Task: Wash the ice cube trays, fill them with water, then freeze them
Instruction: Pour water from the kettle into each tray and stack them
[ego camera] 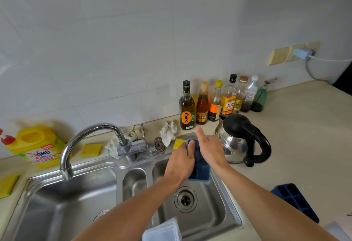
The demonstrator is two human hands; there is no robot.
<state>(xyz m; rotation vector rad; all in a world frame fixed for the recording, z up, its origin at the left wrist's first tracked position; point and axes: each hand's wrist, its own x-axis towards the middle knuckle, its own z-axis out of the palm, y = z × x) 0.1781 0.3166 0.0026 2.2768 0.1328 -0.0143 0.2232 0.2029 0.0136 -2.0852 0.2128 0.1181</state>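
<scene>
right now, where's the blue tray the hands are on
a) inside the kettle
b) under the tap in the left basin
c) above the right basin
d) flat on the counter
c: the left hand grips the ice cube tray, right hand against it, above the right basin and its drain.

I have both bare forearms reaching forward and converging, my left hand (181,164) curling its fingers over the far end of the ice cube tray (200,171), my right hand (211,150) against its other side, thumb straight, fingers hidden.
</scene>
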